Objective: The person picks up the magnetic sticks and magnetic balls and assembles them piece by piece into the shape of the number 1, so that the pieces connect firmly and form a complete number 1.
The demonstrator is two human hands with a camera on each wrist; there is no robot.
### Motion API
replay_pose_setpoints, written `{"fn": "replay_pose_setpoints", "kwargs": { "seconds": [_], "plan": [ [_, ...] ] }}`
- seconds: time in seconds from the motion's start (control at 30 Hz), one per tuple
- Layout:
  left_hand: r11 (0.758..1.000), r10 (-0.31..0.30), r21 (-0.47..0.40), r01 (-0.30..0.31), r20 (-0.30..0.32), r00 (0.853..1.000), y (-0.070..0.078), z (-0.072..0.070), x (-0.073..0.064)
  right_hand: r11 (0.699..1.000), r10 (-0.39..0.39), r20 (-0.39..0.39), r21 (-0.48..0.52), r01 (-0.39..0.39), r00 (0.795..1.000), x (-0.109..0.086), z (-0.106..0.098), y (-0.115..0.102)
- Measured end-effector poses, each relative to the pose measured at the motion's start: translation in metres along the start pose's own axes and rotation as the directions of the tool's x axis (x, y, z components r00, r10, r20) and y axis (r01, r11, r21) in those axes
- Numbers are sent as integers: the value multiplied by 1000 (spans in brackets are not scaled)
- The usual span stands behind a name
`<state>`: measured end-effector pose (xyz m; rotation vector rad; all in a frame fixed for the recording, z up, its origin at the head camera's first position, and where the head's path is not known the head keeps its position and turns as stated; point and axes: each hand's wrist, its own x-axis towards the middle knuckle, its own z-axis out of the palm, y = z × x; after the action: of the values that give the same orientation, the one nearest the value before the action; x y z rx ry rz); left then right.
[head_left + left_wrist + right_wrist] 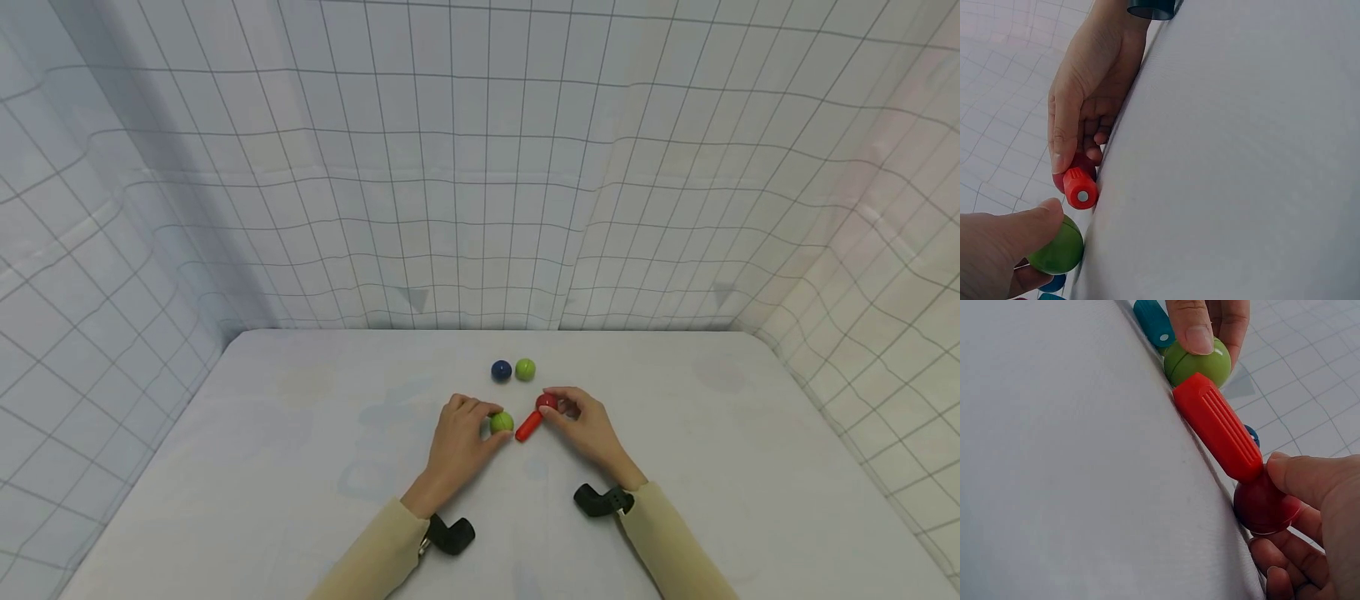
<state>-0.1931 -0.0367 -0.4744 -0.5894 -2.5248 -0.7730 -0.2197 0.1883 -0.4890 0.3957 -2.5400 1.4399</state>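
Note:
My left hand (465, 433) pinches a green ball (502, 422) between thumb and fingers, low over the white table. My right hand (588, 425) holds a dark red ball (547, 403) by thumb and fingertips. A bright red ribbed stick (1219, 428) meets the red ball at one end; its other end points toward the green ball. In the left wrist view, a small pale disc shows on the stick's (1081, 187) near end. A teal stick (1152, 322) appears beside the left hand in the right wrist view; in the head view it is hidden.
Behind the hands, a dark blue ball (501, 371) and a second green ball (525, 369) sit side by side on the white table (300, 467). Grid-patterned white cloth (480, 208) rises along the back and both sides. Each wrist carries a black camera mount (452, 536).

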Motion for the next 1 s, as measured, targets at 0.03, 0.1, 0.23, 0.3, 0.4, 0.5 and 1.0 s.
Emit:
{"fn": "replay_pose_setpoints", "kwargs": {
  "seconds": [0.03, 0.1, 0.23, 0.3, 0.4, 0.5, 1.0],
  "plan": [
    [1000, 1, -3, -1, -3, 1000, 0, 0, -1, 1000, 0, 1, -2, 0, 1000, 0, 0, 0],
    [1000, -2, -6, 2, -4, 1000, 0, 0, -2, 1000, 5, 1, -2, -5, 1000, 0, 0, 0],
    [1000, -6, -9, 6, -9, 1000, 0, 0, -5, 1000, 11, 0, -7, -11, 1000, 0, 0, 0],
    [1000, -8, -8, 8, -9, 1000, 0, 0, -6, 1000, 11, -1, -9, -11, 1000, 0, 0, 1],
    [1000, -9, -5, 9, -12, 1000, 0, 0, -8, 1000, 7, -2, -6, -7, 1000, 0, 1, 1],
    [1000, -10, -8, 10, -13, 1000, 0, -1, -10, 1000, 1, 2, -2, -1, 1000, 0, 0, 0],
    [999, -5, -40, 4, -17, 1000, 3, -1, -14, 1000, -12, 4, 0, 12, 1000, 0, -1, -2]
  ]
}}
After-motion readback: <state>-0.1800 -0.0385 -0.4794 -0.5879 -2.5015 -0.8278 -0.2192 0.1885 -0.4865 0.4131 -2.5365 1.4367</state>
